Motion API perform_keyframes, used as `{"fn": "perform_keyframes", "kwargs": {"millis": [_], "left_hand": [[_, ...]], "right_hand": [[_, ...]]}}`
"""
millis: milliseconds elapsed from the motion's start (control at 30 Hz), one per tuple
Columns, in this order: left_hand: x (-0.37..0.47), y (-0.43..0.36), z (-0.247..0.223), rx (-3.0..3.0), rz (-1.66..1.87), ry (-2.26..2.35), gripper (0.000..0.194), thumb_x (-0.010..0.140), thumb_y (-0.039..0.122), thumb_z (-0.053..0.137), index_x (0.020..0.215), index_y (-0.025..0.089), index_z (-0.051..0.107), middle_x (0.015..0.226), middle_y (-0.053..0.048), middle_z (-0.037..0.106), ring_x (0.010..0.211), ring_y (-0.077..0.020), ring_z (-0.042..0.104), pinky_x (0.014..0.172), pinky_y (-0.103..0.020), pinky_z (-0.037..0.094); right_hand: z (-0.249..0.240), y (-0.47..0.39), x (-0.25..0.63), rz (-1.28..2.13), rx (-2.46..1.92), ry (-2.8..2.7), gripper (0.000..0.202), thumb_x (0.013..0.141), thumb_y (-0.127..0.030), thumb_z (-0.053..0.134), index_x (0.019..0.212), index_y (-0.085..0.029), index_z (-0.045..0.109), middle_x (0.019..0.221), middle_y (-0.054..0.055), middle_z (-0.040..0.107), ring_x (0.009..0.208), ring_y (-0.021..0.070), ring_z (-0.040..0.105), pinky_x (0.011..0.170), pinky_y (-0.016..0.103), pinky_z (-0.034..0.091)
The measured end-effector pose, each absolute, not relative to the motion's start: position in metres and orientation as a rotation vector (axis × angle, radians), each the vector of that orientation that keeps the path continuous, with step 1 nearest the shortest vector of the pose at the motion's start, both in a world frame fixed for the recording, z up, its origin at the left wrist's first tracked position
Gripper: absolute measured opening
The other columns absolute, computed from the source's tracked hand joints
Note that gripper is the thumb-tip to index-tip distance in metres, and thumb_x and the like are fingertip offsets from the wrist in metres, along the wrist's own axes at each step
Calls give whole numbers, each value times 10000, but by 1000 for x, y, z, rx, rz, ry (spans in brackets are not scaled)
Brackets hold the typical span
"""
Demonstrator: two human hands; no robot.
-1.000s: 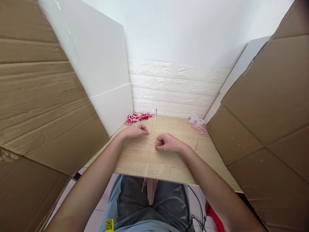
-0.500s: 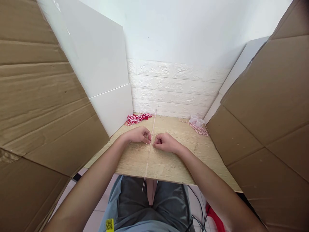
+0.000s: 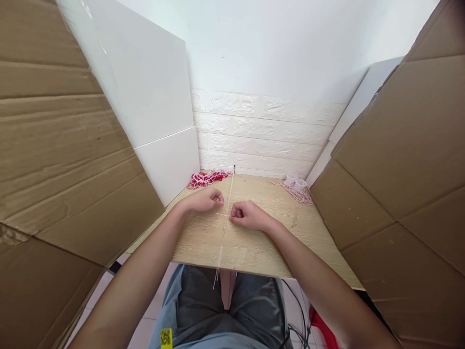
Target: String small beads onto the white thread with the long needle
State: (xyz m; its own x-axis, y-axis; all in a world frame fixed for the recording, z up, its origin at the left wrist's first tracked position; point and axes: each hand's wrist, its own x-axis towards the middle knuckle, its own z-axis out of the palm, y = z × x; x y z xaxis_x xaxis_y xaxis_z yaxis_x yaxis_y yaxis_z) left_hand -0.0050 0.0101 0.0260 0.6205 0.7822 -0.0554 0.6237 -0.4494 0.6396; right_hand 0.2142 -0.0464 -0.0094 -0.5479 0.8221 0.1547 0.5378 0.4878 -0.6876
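A pale cord (image 3: 223,237) runs taut from a small dark peg (image 3: 234,166) at the wall to the table's front edge, where its thin ends hang down. Left of the cord, my left hand (image 3: 208,199) pinches a thin pale thread between thumb and fingertips. Just right of the cord, my right hand (image 3: 249,215) is closed with its fingers curled in a pinch, seemingly on the thread's other part. The thread crosses the cord between both hands.
Red and pink-white cords (image 3: 207,179) lie heaped at the table's back left. Two small clear cups (image 3: 295,182) and a pink cord bundle (image 3: 298,195) sit at the back right. Cardboard panels (image 3: 65,135) flank both sides of the wooden table (image 3: 261,252).
My left hand has moved slightly left and up, away from the cord, drawing the thread with it. My right hand has barely moved.
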Motion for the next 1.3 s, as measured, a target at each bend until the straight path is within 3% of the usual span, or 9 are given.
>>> {"fn": "perform_keyframes", "kwargs": {"millis": [333,467,533,667,900,1167,1300], "left_hand": [[-19,26,15,2085,679,1800,153,735,331,623,823,207,612,777,-36,626,698,-183,530,572,-274,287],[-14,19,23,2098,782,1493,313,721,383,666,965,196,609,676,18,511,610,-147,467,547,-253,301],[-10,14,27,2131,654,1265,314,704,398,684,927,183,634,630,37,461,568,-126,433,534,-246,302],[-3,7,28,2196,333,1054,306,647,401,718,850,171,711,594,30,485,540,-114,425,511,-245,279],[3,3,23,2169,231,946,271,658,411,689,764,164,718,584,21,533,542,-114,430,514,-243,289],[-1,9,28,2125,495,1230,234,645,384,689,726,165,704,548,25,478,522,-114,394,501,-256,251],[-10,21,25,2052,698,1639,206,683,384,662,744,189,687,633,-14,571,579,-147,472,526,-263,273]], "right_hand": [[-12,-45,215,880,-1137,-2233,44,756,-190,621,757,-164,585,653,-31,549,577,86,471,538,202,343],[-12,-45,215,880,-1140,-2228,56,763,-204,622,757,-163,585,655,-30,551,581,87,472,545,204,348],[-11,-45,215,872,-1139,-2230,57,765,-204,621,755,-162,583,662,-30,556,584,86,470,553,205,350],[-11,-45,215,874,-1144,-2230,72,771,-222,621,759,-165,578,664,-32,558,581,86,466,547,208,340],[-12,-44,215,852,-1122,-2235,91,780,-241,612,746,-173,560,660,-35,553,584,92,467,547,215,335],[-14,-43,216,865,-1109,-2239,103,780,-234,613,738,-175,541,661,-39,538,586,87,457,549,206,337],[-14,-43,216,867,-1090,-2240,122,777,-230,619,721,-177,526,662,-41,532,590,87,460,549,206,337]]}}
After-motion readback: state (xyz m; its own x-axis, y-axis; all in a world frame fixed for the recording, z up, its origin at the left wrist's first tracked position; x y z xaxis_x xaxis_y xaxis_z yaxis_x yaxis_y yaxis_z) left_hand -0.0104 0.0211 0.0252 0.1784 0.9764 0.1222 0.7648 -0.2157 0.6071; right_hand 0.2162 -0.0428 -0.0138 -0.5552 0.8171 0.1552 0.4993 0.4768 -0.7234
